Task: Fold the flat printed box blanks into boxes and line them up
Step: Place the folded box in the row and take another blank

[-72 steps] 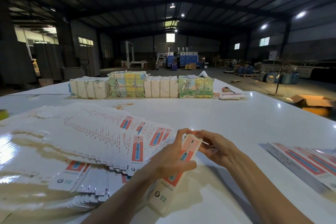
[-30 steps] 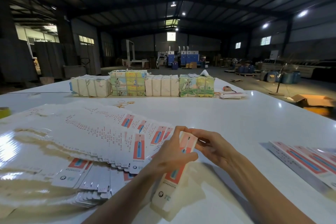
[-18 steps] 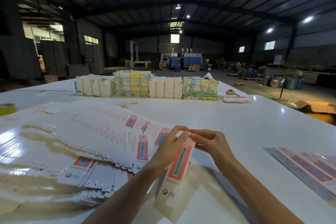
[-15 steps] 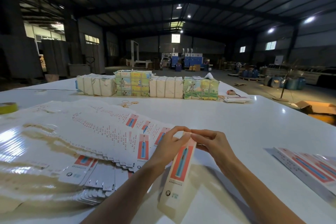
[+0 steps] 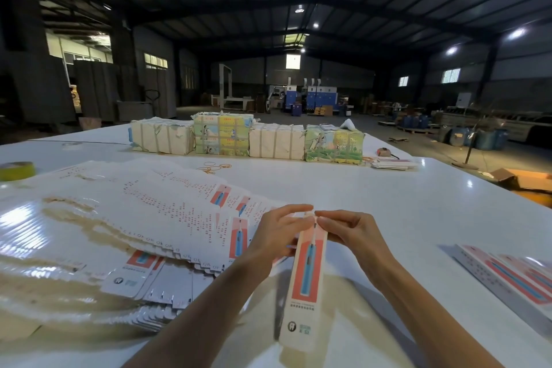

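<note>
Warehouse surface point(image 5: 373, 197) | left hand point(image 5: 277, 236), right hand point(image 5: 352, 233) pinch box point(image 5: 307, 278) far end | step: likely closing end flap | next: tuck, join right row point(image 5: 507, 275)

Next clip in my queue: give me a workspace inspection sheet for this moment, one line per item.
Surface: white table, glossy, with patches of glare.
Job's things: one long box in hand; fanned pile of flat blanks on the left; folded boxes side by side at the right edge.
Clutter: tape roll at the far left; rubber bands; bundled packs in a row along the far side.
Hands: left hand and right hand both pinch the box's far end.
Cables: nothing seen.
Surroundings: dim warehouse; blue machines at the back; cardboard carton on the floor, right.
</note>
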`<state>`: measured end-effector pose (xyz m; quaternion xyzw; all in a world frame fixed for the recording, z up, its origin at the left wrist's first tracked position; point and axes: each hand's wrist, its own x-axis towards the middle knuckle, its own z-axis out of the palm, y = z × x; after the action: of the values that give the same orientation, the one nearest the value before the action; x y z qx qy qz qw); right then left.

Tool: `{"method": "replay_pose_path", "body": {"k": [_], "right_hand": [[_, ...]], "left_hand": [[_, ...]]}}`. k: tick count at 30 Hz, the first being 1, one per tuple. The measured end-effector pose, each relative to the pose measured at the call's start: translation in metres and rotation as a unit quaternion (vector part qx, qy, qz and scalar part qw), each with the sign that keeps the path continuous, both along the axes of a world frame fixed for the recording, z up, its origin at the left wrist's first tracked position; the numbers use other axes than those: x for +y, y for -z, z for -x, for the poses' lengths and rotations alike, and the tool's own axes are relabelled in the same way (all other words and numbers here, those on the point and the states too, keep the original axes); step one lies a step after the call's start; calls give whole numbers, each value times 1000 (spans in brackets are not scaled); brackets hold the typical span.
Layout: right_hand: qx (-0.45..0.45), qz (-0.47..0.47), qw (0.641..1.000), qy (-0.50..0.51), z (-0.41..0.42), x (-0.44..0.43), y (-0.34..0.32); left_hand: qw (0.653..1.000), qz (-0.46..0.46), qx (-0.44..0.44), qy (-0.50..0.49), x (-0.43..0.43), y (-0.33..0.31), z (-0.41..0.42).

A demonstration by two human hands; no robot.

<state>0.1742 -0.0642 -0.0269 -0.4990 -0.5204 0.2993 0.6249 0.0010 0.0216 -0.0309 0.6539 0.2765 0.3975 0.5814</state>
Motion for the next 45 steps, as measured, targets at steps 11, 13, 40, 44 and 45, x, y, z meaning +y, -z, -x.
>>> {"method": "replay_pose_path", "body": {"k": [11, 13, 40, 44, 45], "right_hand": [[4, -39, 998, 50, 10, -2, 1], [-1, -41, 998, 48, 10, -3, 0], [29, -31, 998, 46, 9, 0, 4], [53, -21, 997, 46, 9, -1, 4], [53, -21, 997, 51, 9, -1, 4]], "left_hand": [[999, -4, -35, -4, 2, 1, 4], [999, -26, -38, -13, 1, -1, 2], [996, -70, -47, -24, 5, 5, 5], [997, -49, -56, -21, 4, 4, 2], [998, -38, -53, -20, 4, 3, 2]]}}
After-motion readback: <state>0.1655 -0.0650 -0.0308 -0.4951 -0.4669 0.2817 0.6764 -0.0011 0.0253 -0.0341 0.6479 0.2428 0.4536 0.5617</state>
